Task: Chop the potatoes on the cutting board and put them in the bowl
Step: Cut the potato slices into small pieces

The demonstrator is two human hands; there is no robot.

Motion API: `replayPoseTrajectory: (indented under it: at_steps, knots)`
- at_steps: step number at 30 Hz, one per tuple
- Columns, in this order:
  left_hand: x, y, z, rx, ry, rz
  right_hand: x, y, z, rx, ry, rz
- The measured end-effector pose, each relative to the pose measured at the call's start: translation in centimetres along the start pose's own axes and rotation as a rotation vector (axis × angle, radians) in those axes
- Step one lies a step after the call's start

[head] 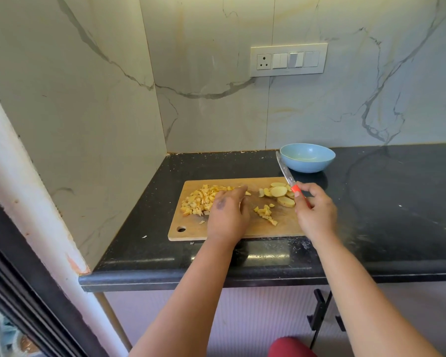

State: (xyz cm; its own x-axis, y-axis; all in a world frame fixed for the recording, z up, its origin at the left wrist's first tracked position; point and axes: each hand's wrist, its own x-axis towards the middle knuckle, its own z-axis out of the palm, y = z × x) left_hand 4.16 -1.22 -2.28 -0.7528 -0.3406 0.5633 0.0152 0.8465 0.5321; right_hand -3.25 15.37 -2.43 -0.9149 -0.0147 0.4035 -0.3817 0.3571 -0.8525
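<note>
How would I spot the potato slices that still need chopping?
Find the wooden board on the black counter. At its far right corner, beside the knife in the right hand, lie pale oval slices. Unlike the two piles of small yellow cubes nearer the left, they are large, flat rounds.

Both arms are bare all the way up, with no sleeves to see. The left hand [227,215] has a dark, smudgy mark on its back, near the knuckles. The right hand [316,211] has no rings or bands. No watch is on either wrist. Down low, a bit of red clothing [291,347] shows.
</note>
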Motion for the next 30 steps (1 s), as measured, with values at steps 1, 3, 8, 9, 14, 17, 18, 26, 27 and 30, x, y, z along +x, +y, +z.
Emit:
replayPoseTrajectory:
  at_steps: [1,3,8,9,14,17,18,26,27,30]
  knots:
    - [0.2,-0.2,0.2,0.036,0.001,0.093,-0.1,0.0,0.1,-0.033,0.009,-0.025]
    - [0.5,-0.3,1.2,0.145,-0.111,0.248,-0.2,0.1,0.0,-0.062,0.028,-0.037]
    - [2.2,1.2,3.6,0.296,-0.509,0.348,0.1,0.5,0.0,-0.048,0.031,-0.002]
    - [2.6,1.5,3.9,0.329,-0.528,0.363,0.1,0.5,0.0,-0.06,0.023,-0.008]
    - [3.6,1.7,3.6,0.58,-0.413,0.322,0.1,0.5,-0.1,-0.051,-0.01,-0.024]
    - [4.0,0.7,2.1,0.724,-0.322,0.273,0.0,0.4,-0.2,-0.046,-0.023,-0.018]
    - [4.2,0.3,1.6,0.759,-0.311,0.255,0.0,0.4,-0.2,-0.045,-0.022,-0.019]
    - [6.6,-1.2,-1.5,0.548,-0.143,0.07,0.1,0.6,-0.2,0.003,0.038,0.003]
    - [6.9,-1.2,-1.6,0.543,-0.142,0.051,0.1,0.6,-0.3,0.008,0.054,0.008]
    - [7.4,-0.8,-1.3,0.546,-0.181,0.034,0.2,0.5,-0.5,0.048,0.107,0.041]
